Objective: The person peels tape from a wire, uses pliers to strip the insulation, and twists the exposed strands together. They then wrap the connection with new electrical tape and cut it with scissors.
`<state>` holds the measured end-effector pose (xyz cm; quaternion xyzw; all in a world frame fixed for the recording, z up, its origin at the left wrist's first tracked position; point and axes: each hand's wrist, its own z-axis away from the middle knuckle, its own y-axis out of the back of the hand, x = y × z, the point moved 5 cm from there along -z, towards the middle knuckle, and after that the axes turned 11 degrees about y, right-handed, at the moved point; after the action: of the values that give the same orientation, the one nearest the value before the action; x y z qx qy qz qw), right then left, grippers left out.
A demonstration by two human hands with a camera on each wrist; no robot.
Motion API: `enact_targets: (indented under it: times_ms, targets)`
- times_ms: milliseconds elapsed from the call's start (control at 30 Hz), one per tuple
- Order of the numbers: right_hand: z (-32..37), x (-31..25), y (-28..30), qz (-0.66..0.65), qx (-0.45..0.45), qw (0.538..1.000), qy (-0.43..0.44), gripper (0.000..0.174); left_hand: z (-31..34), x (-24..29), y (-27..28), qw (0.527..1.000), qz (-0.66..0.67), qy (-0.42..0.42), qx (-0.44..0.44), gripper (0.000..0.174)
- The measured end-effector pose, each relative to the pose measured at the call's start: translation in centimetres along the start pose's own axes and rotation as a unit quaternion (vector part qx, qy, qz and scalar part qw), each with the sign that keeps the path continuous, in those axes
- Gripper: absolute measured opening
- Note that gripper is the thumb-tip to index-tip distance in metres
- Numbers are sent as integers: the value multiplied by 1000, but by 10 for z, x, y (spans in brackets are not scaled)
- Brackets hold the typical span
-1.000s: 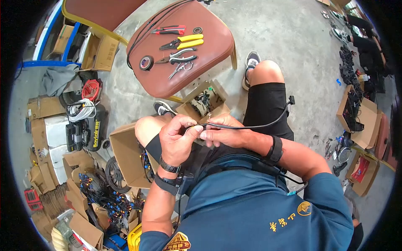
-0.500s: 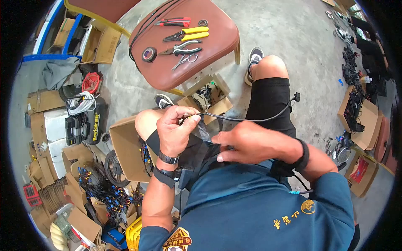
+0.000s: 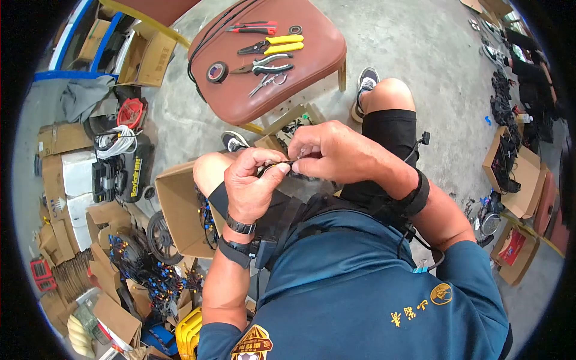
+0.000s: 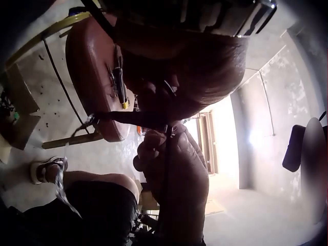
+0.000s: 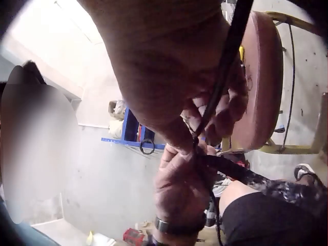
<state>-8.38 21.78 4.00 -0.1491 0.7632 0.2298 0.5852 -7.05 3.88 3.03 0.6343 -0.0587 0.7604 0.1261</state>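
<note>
In the head view my left hand point(image 3: 249, 186) pinches a thin black cable between thumb and forefinger. My right hand point(image 3: 330, 153) meets it at the fingertips and pinches the same spot. Seen from the right wrist, the black cable point(image 5: 230, 56) runs down into the pinch of both hands, and a thinner length point(image 5: 215, 205) hangs below. A thicker dark strip point(image 5: 228, 166) sticks out sideways from the joined fingers. It narrows to a shiny, crinkled, dangling end point(image 4: 60, 189) in the left wrist view. The cable's black plug point(image 3: 426, 138) hangs beyond my right forearm.
A brown chair seat point(image 3: 240, 111) in front bears a utility knife point(image 3: 255, 27), yellow-handled wire strippers point(image 3: 282, 44), pliers point(image 3: 264, 65), scissors point(image 3: 268, 84) and tape rolls. Open cardboard boxes point(image 3: 180, 210) stand about my knees; a compressor point(image 3: 135, 171) is at the left.
My right hand first pinched the cable beside the left, moved back with fingers loose, then returned forward and pinches at the left fingertips. My left hand keeps its pinch.
</note>
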Motion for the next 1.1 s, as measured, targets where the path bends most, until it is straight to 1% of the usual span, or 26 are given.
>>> enact_targets:
  times_ms: [67, 200, 300, 367, 400, 467, 567, 667, 767, 867, 900, 1000, 1033, 1100]
  targets:
    - [-1, -2, 2, -32, 9, 999, -26, 23, 1, 1, 0, 1000, 7, 4, -3, 17]
    - [0, -5, -1, -26, -5, 1000, -6, 28, 1, 3, -1, 1000, 16, 7, -26, 21]
    - [2, -5, -1, 2, -3, 1000, 12, 33, 1, 8, -7, 995, 52, 32, -76, 27]
    - [2, -6, -2, 20, 10, 1000, 20, 37, 0, 8, -9, 995, 38, 14, -90, 31]
    - [2, -6, -2, 26, 22, 999, 23, 36, -1, 9, -10, 995, 31, 4, -97, 33]
    - [1, -7, -3, 38, 47, 998, 29, 34, -1, 8, -11, 994, 49, 28, -92, 33]
    - [2, -6, -7, 60, 56, 996, 39, 37, -2, 3, -12, 994, 63, 45, -81, 32]
    - [6, -2, -9, 39, 35, 998, 18, 38, -2, 1, -12, 995, 46, 54, -72, 29]
    - [12, 0, -7, 19, -4, 1000, 15, 45, 0, 1, -15, 995, 45, 58, -71, 29]
    - [16, -1, -5, 54, 17, 998, 2, 46, -1, -3, -16, 997, 23, 54, -59, 27]
    - [17, -1, -6, 75, 39, 996, 16, 45, -1, -2, -17, 997, 14, 37, -65, 26]
    - [20, -5, -11, 89, 71, 991, 66, 40, 0, 2, -22, 997, -31, 31, -71, 21]
    - [22, -3, -11, 78, 80, 993, 41, 39, 1, 5, -24, 996, -42, 37, -74, 19]
    - [26, -6, -13, 93, 93, 989, 63, 39, 2, 2, -26, 995, -15, 44, -86, 18]
